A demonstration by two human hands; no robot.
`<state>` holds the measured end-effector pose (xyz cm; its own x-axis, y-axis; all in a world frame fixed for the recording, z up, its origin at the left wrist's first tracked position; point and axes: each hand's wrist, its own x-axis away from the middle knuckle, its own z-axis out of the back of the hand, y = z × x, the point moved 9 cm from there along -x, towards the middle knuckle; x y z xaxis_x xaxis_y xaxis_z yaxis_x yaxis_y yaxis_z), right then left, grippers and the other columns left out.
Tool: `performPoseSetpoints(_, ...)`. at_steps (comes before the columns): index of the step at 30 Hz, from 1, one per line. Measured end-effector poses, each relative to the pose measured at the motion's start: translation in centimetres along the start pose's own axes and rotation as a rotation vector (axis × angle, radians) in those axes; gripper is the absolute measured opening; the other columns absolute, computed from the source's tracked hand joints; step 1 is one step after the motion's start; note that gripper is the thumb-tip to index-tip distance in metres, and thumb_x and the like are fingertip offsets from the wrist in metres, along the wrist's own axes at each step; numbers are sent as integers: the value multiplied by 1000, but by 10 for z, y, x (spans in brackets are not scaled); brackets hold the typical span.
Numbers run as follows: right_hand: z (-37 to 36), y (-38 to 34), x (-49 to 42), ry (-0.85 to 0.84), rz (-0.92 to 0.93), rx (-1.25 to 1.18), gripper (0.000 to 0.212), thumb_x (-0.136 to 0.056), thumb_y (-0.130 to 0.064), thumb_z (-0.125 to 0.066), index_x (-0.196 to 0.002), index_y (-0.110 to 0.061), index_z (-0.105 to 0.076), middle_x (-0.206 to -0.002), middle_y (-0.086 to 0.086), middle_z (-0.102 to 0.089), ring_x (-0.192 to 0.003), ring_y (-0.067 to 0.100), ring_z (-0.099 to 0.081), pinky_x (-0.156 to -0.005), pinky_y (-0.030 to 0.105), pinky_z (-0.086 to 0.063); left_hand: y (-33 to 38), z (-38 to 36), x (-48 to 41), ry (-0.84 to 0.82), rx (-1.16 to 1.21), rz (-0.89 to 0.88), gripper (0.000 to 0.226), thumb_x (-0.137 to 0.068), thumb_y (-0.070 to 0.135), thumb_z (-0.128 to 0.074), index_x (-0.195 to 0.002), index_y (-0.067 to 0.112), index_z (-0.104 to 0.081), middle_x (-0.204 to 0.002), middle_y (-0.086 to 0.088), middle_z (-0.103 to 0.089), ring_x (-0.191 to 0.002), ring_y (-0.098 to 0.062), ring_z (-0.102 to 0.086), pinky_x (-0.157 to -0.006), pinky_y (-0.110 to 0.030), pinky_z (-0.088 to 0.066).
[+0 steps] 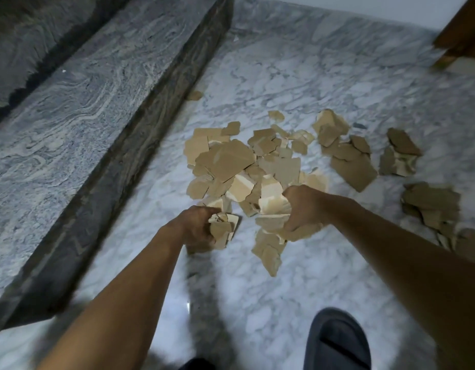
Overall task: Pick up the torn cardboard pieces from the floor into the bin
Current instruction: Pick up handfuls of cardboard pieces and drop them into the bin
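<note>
Both hands, left hand (197,225) and right hand (301,208), grip fistfuls of torn tan cardboard pieces (225,161); most still litter the white marble floor (297,76), bin unseen.

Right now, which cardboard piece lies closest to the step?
The small lone scrap right beside the step, beyond the main pile. All other pieces lie farther right of it.
</note>
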<state>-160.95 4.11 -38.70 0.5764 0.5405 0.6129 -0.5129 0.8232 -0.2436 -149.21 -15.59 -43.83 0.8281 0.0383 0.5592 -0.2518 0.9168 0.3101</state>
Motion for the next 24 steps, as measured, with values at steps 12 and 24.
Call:
performPoseSetpoints(12,-70,-32,-5,-160,216,358,79,-66,-44,-83,-135,-20,-54,-137,3,-38,-130,27,-39,-95,40,-38,-13,12,1,33,220,74,50,-71,23,-80,-116,28,-57,-93,9,-64,-88,-15,-61,-70,-16,-40)
performPoseSetpoints(24,-46,-11,-7,-232,105,-1,107,-66,-31,-85,-155,-30,-26,-153,-1,-40,-131,23,-48,-101,36,-50,-13,29,1,43,305,98,38,-74,21,-78,-107,33,-63,-77,19,-63,-70,6,-58,-55,-3,-39)
